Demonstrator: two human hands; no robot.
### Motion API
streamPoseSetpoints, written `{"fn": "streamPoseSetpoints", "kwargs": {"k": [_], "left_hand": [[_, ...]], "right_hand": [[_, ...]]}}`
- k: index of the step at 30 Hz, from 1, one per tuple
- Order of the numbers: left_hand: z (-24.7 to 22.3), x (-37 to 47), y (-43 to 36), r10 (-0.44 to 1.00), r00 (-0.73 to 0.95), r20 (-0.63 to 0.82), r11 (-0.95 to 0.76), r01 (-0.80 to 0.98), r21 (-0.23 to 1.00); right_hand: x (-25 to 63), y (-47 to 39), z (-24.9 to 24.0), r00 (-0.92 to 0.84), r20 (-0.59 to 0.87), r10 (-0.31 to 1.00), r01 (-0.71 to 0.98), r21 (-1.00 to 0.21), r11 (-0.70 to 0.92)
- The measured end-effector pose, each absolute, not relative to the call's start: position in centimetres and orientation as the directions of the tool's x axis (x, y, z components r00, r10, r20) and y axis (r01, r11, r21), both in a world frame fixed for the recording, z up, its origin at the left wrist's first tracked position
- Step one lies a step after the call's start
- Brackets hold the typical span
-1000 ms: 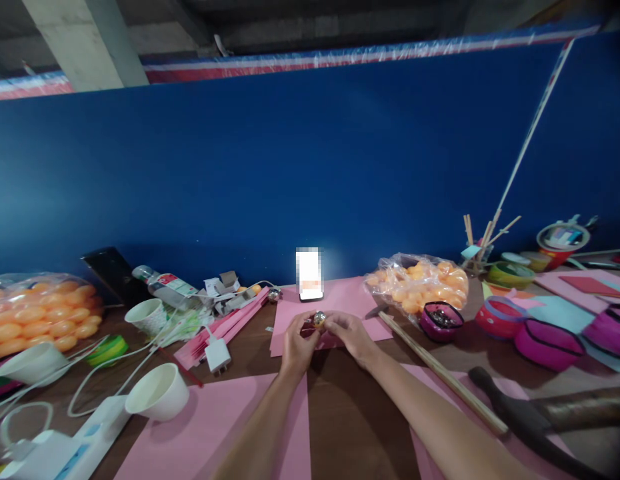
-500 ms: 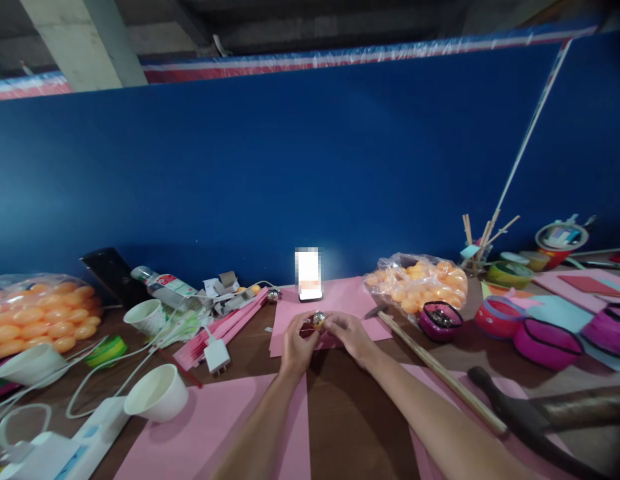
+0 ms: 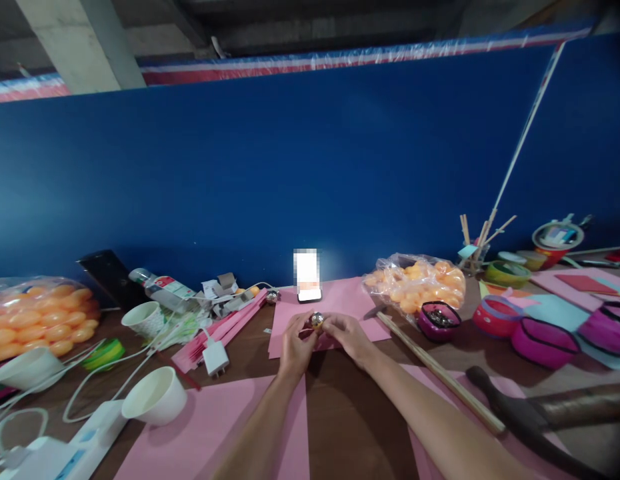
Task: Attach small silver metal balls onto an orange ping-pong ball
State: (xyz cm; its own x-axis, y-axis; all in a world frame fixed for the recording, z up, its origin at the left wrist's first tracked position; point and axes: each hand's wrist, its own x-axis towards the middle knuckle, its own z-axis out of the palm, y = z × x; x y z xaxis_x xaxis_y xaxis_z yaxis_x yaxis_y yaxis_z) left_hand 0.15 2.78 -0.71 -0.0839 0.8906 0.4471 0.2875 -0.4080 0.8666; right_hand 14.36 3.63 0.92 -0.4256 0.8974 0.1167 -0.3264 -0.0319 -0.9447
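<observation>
A small shiny metal ball (image 3: pixel 317 319) is held up between my two hands, just over the near edge of the pink paper (image 3: pixel 347 293). My left hand (image 3: pixel 296 350) is closed on its left side, thumb and fingers around it. From the right, my right hand (image 3: pixel 350 339) pinches at the ball with bent fingers. Their exact grip is too small to make out. Beyond the hands a lit phone (image 3: pixel 309 280) stands upright, its screen blurred. Another shiny ball (image 3: pixel 273 296) lies to the left of the phone.
Bags of orange balls (image 3: pixel 415 283) stand on both sides. On the right lie a wooden stick (image 3: pixel 440 373), a hammer (image 3: pixel 515 407) and magenta fabric containers (image 3: pixel 545 343). Paper cups (image 3: pixel 155 397), a white charger (image 3: pixel 216 358), cables and a power strip (image 3: pixel 97 437) crowd the left. A blue partition (image 3: pixel 290 167) rises behind.
The view has shifted very slightly. Both hands stay in place around the shiny ball, which looks slightly turned; otherwise nothing has visibly moved.
</observation>
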Motion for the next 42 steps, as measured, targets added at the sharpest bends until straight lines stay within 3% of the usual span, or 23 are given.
{"fn": "streamPoseSetpoints", "kwargs": {"k": [7,21,35,42], "left_hand": [[-0.5,0.3,2.7,0.887,-0.094,0.451,-0.420,0.239,0.875],[-0.4,0.4,2.5,0.908,-0.084,0.410,-0.387,0.203,0.899],[-0.6,0.4,2.7,0.930,-0.076,0.361,-0.344,0.175,0.923],[-0.6,0.2,3.2,0.942,-0.051,0.333,-0.310,0.255,0.916]], "right_hand": [[14.4,4.0,0.5,-0.366,0.095,0.926,-0.249,-0.969,0.001],[14.3,3.8,0.6,-0.380,0.054,0.923,-0.351,-0.932,-0.090],[14.3,4.5,-0.6,-0.285,0.083,0.955,-0.333,-0.943,-0.018],[14.2,4.8,-0.5,-0.240,0.106,0.965,-0.334,-0.942,0.020]]}}
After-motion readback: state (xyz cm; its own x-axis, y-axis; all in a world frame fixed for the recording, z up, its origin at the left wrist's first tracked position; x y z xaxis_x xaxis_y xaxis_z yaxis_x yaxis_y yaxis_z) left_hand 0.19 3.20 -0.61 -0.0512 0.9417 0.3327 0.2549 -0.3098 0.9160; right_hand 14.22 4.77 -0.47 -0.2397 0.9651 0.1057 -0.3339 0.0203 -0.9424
